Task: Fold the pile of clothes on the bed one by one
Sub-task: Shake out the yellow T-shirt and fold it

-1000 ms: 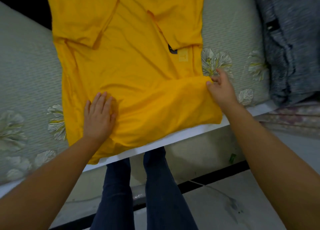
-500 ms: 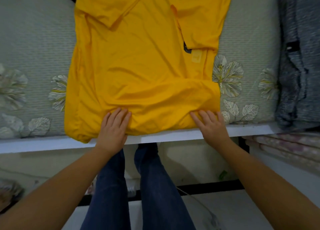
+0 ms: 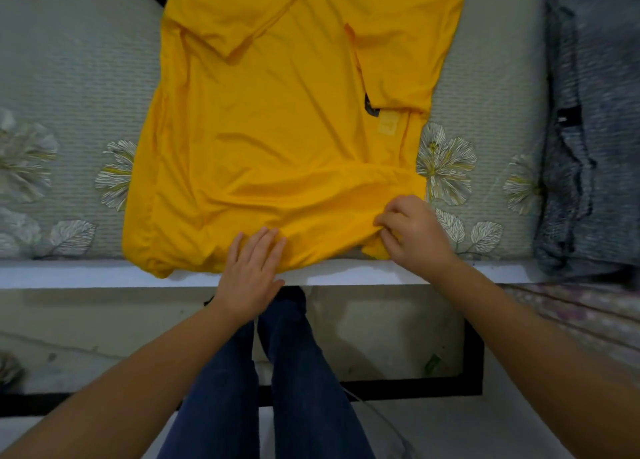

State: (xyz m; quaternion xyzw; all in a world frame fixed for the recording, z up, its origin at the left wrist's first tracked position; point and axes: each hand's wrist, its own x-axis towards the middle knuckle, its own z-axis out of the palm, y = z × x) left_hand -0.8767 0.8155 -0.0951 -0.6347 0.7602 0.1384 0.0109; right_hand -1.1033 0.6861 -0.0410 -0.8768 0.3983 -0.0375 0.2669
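Yellow shirt (image 3: 277, 129) lies flat on the bed (image 3: 69, 78), long axis running away from the person, near edge at the white bed rim (image 3: 485, 268). Grey clothing (image 3: 588, 129) sits far right. Left hand (image 3: 251, 271) presses the shirt, fingers straight. Right hand (image 3: 412, 233) pinches the shirt's near right edge, fingers curled.

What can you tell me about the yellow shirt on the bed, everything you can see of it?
The yellow shirt is plain, soft, thin-looking fabric, lying flat on the floral bed cover with both sleeves folded inward over the body. A small pale tag and a dark label show near its right side. Its wrinkled near edge lies along the bed's edge, one corner drooping over the white rim. The left hand rests flat on that edge with straight fingers; the right hand pinches the fabric near the right corner.
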